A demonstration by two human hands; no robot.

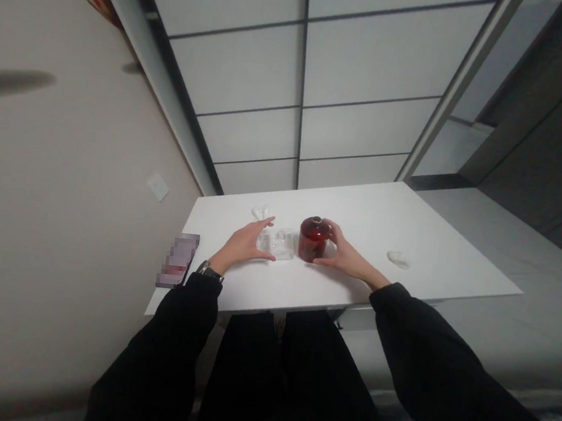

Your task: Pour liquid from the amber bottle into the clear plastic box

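Observation:
A dark red, rounded glass bottle with a small ringed opening on top [312, 242] stands upright near the middle of the white table [361, 212]. My right hand [341, 250] curves round its right side, thumb near the base and fingers by the shoulder. Left of the bottle lies a clear, see-through plastic piece [281, 245]. Beside its left end is my left hand [247, 241], thumb and fingers spread wide with nothing between them. Behind that hand sits a small crumpled clear item [261, 212].
A pixelated flat object [178, 260] lies at the table's left edge. Toward the right is a small whitish item [398, 259]. A wall with a switch plate [157, 187] borders the left side, and panelled sliding doors [256, 67] rise behind the table.

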